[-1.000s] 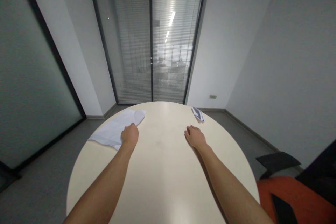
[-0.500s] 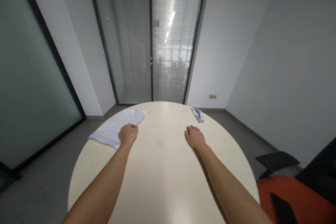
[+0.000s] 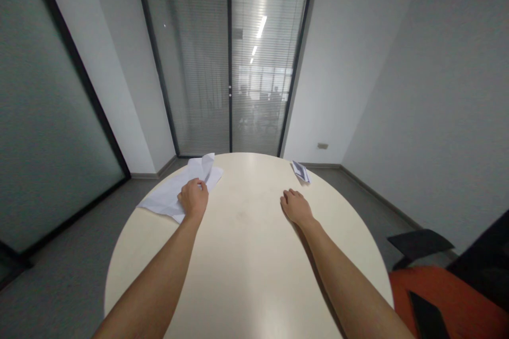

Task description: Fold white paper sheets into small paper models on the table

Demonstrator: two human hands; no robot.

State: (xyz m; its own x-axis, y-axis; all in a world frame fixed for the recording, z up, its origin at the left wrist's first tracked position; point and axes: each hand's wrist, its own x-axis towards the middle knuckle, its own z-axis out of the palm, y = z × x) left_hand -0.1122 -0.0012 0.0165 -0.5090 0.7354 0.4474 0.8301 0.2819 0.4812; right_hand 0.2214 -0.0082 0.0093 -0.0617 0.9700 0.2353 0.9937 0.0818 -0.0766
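Observation:
My left hand is closed on the near right edge of a white sheet of paper, pinching it between thumb and fingers. Part of the sheet stands folded up beyond the fingers, while the rest lies on the left side of the round table. My right hand rests palm down on the tabletop, its fingers stretched out and slightly bent, holding nothing. Just beyond it, near the far right edge, lies a small folded paper with dark printing.
To the right of the table stands an orange chair with black armrests. Past the far edge is a glass partition with blinds, and a frosted glass panel is at the left. A socket sits low on the wall.
My left hand has turned and lifted a little, raising a flap of the paper's far right part upward. The right hand and the folded paper have stayed in place.

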